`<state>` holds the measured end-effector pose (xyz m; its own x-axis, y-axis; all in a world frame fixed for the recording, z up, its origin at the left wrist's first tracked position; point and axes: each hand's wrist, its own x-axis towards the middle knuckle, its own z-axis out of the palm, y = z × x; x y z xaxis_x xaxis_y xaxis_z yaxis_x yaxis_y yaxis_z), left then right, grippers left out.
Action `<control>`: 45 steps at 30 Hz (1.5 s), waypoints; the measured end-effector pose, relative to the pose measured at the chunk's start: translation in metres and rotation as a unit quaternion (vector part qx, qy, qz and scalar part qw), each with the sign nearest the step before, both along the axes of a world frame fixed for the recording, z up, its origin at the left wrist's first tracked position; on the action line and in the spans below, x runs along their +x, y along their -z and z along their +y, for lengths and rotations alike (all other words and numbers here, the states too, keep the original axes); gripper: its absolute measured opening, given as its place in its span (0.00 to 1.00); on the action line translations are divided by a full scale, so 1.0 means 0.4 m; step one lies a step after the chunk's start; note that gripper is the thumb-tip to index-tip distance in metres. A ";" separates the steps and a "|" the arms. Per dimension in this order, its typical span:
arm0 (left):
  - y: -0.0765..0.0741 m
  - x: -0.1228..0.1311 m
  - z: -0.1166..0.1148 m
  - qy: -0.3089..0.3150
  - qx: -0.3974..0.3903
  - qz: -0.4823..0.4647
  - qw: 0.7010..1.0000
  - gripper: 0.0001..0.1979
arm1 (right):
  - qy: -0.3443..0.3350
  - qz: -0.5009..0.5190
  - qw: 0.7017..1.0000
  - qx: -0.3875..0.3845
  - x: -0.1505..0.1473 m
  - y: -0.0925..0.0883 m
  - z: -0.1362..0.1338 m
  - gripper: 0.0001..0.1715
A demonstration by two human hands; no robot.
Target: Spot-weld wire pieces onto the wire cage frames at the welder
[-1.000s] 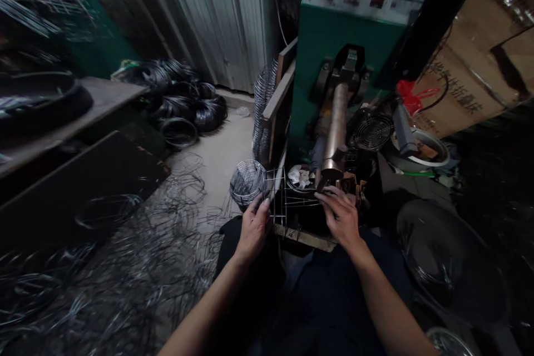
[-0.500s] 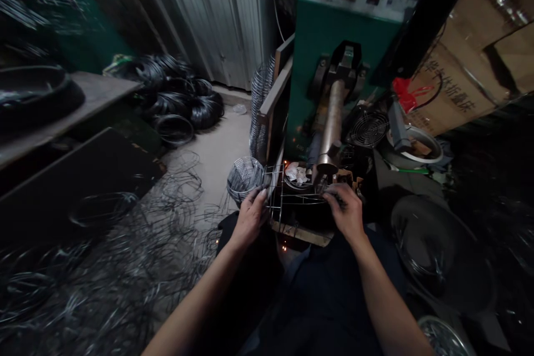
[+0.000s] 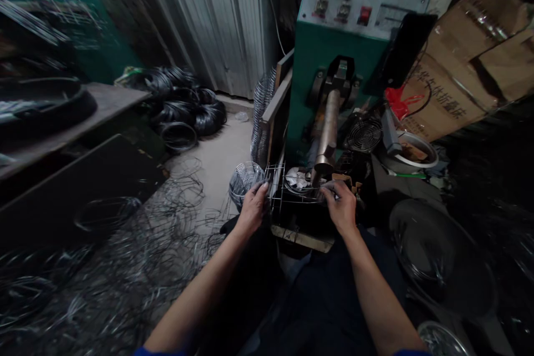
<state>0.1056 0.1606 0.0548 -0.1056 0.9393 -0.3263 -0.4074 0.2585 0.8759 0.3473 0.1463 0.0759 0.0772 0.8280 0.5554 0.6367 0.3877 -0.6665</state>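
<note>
My left hand (image 3: pixel 253 208) is closed on the left end of a thin wire frame (image 3: pixel 276 196), thumb on top. This frame has crossed wires at the left and long wires running right. At its right end my right hand (image 3: pixel 342 208) pinches the wire, thumb and fingers together, just under the tip of the metal electrode arm (image 3: pixel 327 136). That arm juts from a green spot welding machine (image 3: pixel 321 39). Beside my left hand stands a round wire basket (image 3: pixel 245 179). Whether the electrode touches the wire I cannot tell.
Loose wire scraps (image 3: pixel 167 222) cover the floor at the left. Coils of black wire (image 3: pixel 187 103) lie by the metal wall. At the right are a white-rimmed basin (image 3: pixel 429 158), a large cardboard box (image 3: pixel 450 72) and a dark round seat (image 3: pixel 442 256).
Orange sparks seen below and beside the frame are gone. The view has tilted up slightly, showing more of the machine's top. Both hands keep their hold on the wire frame.
</note>
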 end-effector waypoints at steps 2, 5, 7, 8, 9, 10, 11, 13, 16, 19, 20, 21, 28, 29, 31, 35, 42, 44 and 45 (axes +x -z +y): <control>0.004 0.000 0.014 0.003 0.005 0.000 1.000 0.24 | 0.004 -0.002 1.000 -0.004 -0.001 0.000 0.008 0.07; 0.011 0.000 0.029 0.007 0.006 0.003 1.000 0.25 | 0.002 0.004 1.000 -0.006 -0.002 0.001 0.015 0.08; 0.014 0.000 0.034 0.006 0.002 0.006 1.000 0.27 | 0.004 0.010 1.000 -0.006 -0.002 -0.001 0.018 0.09; 0.013 0.001 0.034 0.003 0.001 0.007 1.000 0.27 | 0.005 0.011 1.000 -0.007 -0.002 -0.002 0.019 0.09; 0.012 0.002 0.032 0.002 0.001 0.008 1.000 0.28 | 0.006 0.009 1.000 -0.010 0.000 -0.004 0.019 0.09; 0.008 0.003 0.028 0.001 0.002 0.008 1.000 0.28 | 0.007 0.006 1.000 -0.013 0.001 -0.007 0.016 0.09; 0.004 0.002 0.020 0.003 0.003 0.009 1.000 0.28 | 0.005 0.003 1.000 -0.018 0.004 -0.009 0.012 0.09; -0.004 -0.002 -0.004 0.008 -0.001 0.009 1.000 0.28 | -0.008 0.005 0.999 -0.035 0.013 -0.014 -0.007 0.10; -0.013 -0.025 -0.059 0.008 -0.025 0.006 1.000 0.27 | -0.033 0.048 0.995 -0.083 0.038 -0.016 -0.054 0.13; -0.025 -0.073 -0.122 -0.006 -0.028 -0.023 0.999 0.23 | -0.014 0.099 0.986 -0.131 0.077 -0.007 -0.100 0.18; -0.031 -0.094 -0.141 -0.014 -0.021 -0.031 0.999 0.21 | 0.002 0.107 0.984 -0.142 0.092 0.001 -0.110 0.20; -0.040 -0.117 -0.159 -0.020 -0.014 -0.041 0.999 0.19 | 0.018 0.107 0.982 -0.155 0.106 0.013 -0.115 0.22; -0.106 -0.273 -0.241 -0.119 -0.066 -0.284 0.949 0.13 | -0.048 -0.065 0.940 -0.331 0.166 0.230 -0.112 0.31; -0.109 -0.289 -0.248 -0.133 -0.062 -0.293 0.945 0.14 | -0.064 -0.089 0.930 -0.352 0.170 0.277 -0.114 0.31; -0.106 -0.312 -0.258 -0.159 -0.043 -0.307 0.937 0.15 | -0.092 -0.135 0.904 -0.394 0.181 0.371 -0.116 0.27; -0.079 -0.328 -0.260 -0.196 -0.004 -0.353 0.915 0.17 | -0.124 -0.201 0.864 -0.445 0.213 0.499 -0.100 0.23; -0.037 -0.315 -0.258 -0.186 0.050 -0.411 0.891 0.15 | -0.109 -0.145 0.886 -0.428 0.246 0.550 -0.075 0.28; -0.028 -0.312 -0.264 -0.174 0.061 -0.416 0.890 0.15 | -0.115 -0.140 0.883 -0.433 0.243 0.558 -0.082 0.26; -0.024 -0.312 -0.267 -0.168 0.065 -0.418 0.891 0.15 | -0.121 -0.138 0.882 -0.435 0.241 0.560 -0.086 0.25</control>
<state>-0.0191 0.0536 0.0643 -0.1603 0.9360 -0.3133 -0.9660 -0.0834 0.2449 0.4437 0.1120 -0.1482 -0.1996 0.9236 -0.3272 0.7894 -0.0463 -0.6122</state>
